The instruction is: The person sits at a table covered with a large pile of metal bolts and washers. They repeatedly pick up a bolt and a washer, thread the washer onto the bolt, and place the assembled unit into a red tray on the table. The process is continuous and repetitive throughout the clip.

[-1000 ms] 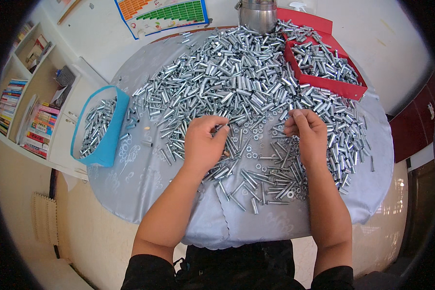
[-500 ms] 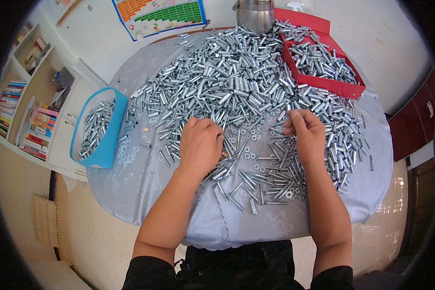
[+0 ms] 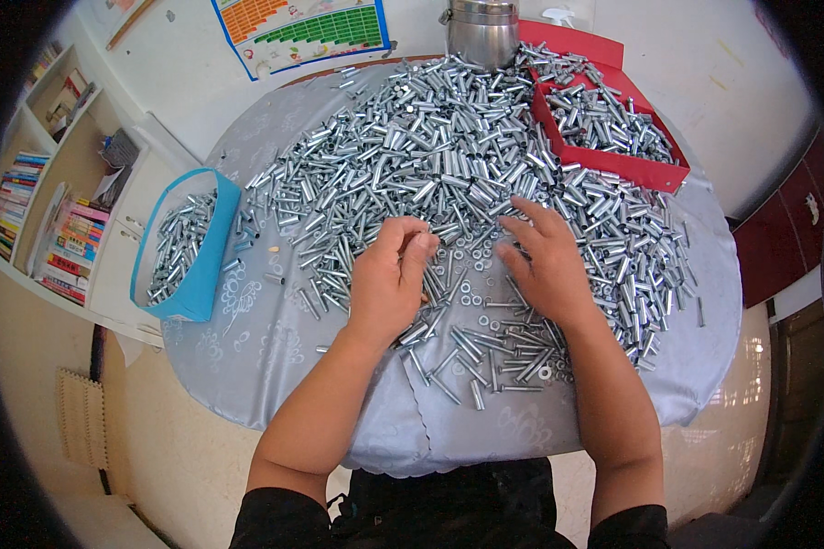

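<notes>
A broad heap of silvery metal sleeves and bolts [image 3: 403, 137] covers much of the table. My left hand [image 3: 389, 279] is over the heap's near edge, thumb and forefinger pinched together; whatever sits between them is too small to make out. To its right, my right hand [image 3: 549, 265] has its fingers apart, touching or just above the pieces, and nothing shows in it. Small washers [image 3: 467, 285] lie scattered between the two hands. Closer to me is a loose cluster of long bolts [image 3: 522, 357], partly beneath my right wrist.
A blue fabric bin [image 3: 215, 242] of similar metal parts stands at the left. At the far right is a red box [image 3: 613, 169], filled with more. A steel container [image 3: 482, 37] stands at the back. A grey patterned cloth [image 3: 265, 366] covers the round table.
My right hand has moved left and its fingers have spread. My left hand has shifted slightly right and turned, so the thumb and forefinger pinch now shows.
</notes>
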The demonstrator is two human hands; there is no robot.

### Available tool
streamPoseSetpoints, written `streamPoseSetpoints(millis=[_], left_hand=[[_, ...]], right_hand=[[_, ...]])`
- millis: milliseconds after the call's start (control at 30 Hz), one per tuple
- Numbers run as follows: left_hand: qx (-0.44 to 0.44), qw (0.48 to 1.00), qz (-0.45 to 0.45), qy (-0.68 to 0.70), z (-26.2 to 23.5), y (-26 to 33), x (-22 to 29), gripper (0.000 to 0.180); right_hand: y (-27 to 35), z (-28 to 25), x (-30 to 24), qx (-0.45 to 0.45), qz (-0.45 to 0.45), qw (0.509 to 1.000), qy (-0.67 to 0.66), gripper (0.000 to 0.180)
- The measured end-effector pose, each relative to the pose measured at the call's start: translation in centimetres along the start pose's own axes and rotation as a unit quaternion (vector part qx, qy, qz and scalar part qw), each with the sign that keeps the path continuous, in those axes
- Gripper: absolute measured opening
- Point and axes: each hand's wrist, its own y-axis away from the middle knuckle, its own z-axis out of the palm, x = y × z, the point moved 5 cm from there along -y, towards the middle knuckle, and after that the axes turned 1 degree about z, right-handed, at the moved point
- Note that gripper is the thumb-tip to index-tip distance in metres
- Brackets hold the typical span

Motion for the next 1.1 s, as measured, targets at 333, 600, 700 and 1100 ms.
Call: streamPoseSetpoints(millis=[333,600,700,1100], left_hand=[[-0.051,0.991,-0.078,0.093,1.5,0.4,-2.2,0.025],[-0.058,0.986,-0.110,0.115,1.6,0.7,-1.2,0.027],[-0.070,0.980,-0.120,0.142,1.9,0.7,-1.0,0.027],[-0.069,0.993,-0.065,0.072,1.8,0.7,-1.8,0.020]], right_hand=[[0.4,1.9,0.5,-0.079,0.017,0.992,0.097,0.053],[0.2,1.8,0.5,-0.120,0.027,0.987,0.101,0.056],[0.5,1.8,0.5,-0.099,0.022,0.989,0.108,0.055],[0.3,0.7,1.5,-0.004,0.071,0.995,-0.069,0.033]])
